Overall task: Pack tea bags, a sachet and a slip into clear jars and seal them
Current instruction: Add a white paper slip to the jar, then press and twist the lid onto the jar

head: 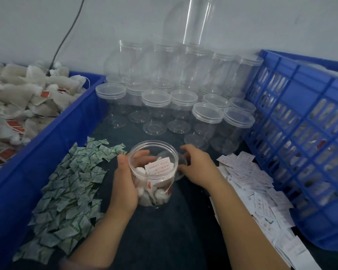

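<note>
Sealing step. Left hand (125,184) wrapped round jar (153,141), slip (159,168) on top; right hand (200,166) pinching lid (180,173) at three o'clock. Next: seat lid squarely, twist.

Bare cloth (164,230) between sachets (66,191) and slips (258,191).

Bench surroundings: bins, cloth, cable.
Solid blue bin (47,137) stood at left, slatted blue crate (300,106) at right. Dark cloth (174,230) lay between them. Black cable (66,36) ran down the pale wall (27,26) behind the bin.
</note>
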Demonstrator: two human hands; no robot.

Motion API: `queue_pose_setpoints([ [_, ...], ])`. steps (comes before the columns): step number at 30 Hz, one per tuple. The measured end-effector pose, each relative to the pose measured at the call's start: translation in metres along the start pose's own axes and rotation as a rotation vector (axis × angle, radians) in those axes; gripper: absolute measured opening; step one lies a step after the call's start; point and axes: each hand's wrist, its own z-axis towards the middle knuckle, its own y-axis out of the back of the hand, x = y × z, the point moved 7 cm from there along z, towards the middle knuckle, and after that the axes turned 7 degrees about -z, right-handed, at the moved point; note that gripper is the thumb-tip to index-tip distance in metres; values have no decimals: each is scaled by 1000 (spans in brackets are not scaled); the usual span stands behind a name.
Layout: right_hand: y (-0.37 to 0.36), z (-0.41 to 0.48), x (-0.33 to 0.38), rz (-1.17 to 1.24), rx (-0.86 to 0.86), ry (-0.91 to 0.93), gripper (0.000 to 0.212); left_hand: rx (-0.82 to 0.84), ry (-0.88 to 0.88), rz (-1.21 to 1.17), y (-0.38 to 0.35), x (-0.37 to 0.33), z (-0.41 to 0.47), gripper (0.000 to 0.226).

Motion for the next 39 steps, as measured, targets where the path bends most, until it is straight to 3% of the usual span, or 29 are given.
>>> queue_pose_setpoints([
  [5, 35, -8, 21, 348, -115, 87, 55, -15, 13, -14, 1, 1, -1, 72],
  [9, 74, -34, 58, 655, -236, 313, 20, -29, 52, -29, -1, 2, 0, 76],
  [11, 81, -48, 78, 685, -183, 440, 16, -23, 65, -9, -2, 2, 0, 77],
  [15, 63, -61, 102, 427, 18, 532, 31, 12, 76, -25, -6, 2, -3, 68],
  [19, 49, -67, 116, 195, -19, 592, 36, 26, 43, -62, -13, -4, -5, 59],
  [23, 48, -65, 114, 71, -58, 585, 57, 51, 28, -76, -13, -4, -7, 61],
  [27, 49, -67, 114, 33, -80, 639, 60, 74, 27, -65, -12, -2, -9, 69],
  [34, 53, -68, 112, 118, -120, 703, 53, 121, 15, -6, -15, -4, -9, 61],
  [39, 65, -69, 111, 149, -218, 683, 64, 111, 43, -51, -14, -1, -8, 72],
])
